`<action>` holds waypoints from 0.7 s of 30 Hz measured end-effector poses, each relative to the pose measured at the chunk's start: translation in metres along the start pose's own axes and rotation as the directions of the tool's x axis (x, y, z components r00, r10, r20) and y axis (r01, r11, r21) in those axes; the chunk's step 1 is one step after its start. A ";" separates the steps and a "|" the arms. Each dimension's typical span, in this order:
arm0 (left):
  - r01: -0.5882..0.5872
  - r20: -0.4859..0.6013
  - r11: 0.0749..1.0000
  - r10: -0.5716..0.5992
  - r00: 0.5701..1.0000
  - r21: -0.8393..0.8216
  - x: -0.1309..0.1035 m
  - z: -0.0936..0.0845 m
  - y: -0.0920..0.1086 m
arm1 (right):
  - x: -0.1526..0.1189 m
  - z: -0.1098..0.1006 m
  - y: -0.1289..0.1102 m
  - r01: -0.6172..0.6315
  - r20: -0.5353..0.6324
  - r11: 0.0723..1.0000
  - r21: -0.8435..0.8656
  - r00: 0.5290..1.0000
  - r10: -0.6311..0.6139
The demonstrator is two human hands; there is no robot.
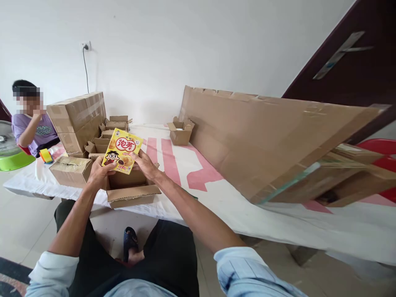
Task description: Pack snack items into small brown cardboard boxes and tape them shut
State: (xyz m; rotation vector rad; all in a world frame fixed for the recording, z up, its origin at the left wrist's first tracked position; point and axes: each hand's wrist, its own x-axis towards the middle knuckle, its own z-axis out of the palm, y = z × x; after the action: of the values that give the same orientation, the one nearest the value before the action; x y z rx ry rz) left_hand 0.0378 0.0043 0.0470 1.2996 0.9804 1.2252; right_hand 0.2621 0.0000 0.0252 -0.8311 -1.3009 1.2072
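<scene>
Through my remote view, I have the left hand (100, 171) and right hand (146, 166) clamped on opposite sides of the yellow cream-puff box (124, 145), tilted over an open carton (133, 194) at the table's (230, 206) near edge. A taped carton (70, 170) sits toward the near-left corner.

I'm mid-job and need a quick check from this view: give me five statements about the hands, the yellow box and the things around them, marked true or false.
1. The left hand and right hand both hold the yellow box. True.
2. The carton nearest the lap is taped shut. False: its flaps are open.
3. The large cardboard panel lies flat on the table. False: it stands up on edge.
4. The seated person at the left wears a purple top. True.
5. A black plug is in the wall socket. True.
</scene>
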 end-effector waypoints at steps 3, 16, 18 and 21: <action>0.006 0.056 0.982 -0.017 0.998 0.188 0.007 -0.010 0.007 | 0.009 -0.001 -0.004 0.015 0.023 0.999 -0.042 1.000 -0.014; 0.051 0.082 0.990 -0.062 0.995 0.128 0.045 -0.010 -0.018 | 0.041 0.001 0.020 0.019 -0.032 0.990 -0.139 0.999 -0.023; 0.045 0.069 0.990 -0.054 0.996 0.130 0.046 -0.011 -0.023 | 0.042 -0.001 0.028 -0.036 -0.051 0.991 -0.128 0.998 0.030; 0.027 0.057 0.988 -0.036 0.998 0.150 0.046 -0.012 -0.028 | 0.043 -0.004 0.035 -0.047 -0.078 0.991 -0.122 0.996 0.038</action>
State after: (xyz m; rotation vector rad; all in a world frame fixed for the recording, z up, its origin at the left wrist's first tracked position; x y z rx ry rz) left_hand 0.0355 0.0549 0.0245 1.4233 1.0623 1.0994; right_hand 0.2541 0.0504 0.0020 -0.9894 -1.3119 1.1264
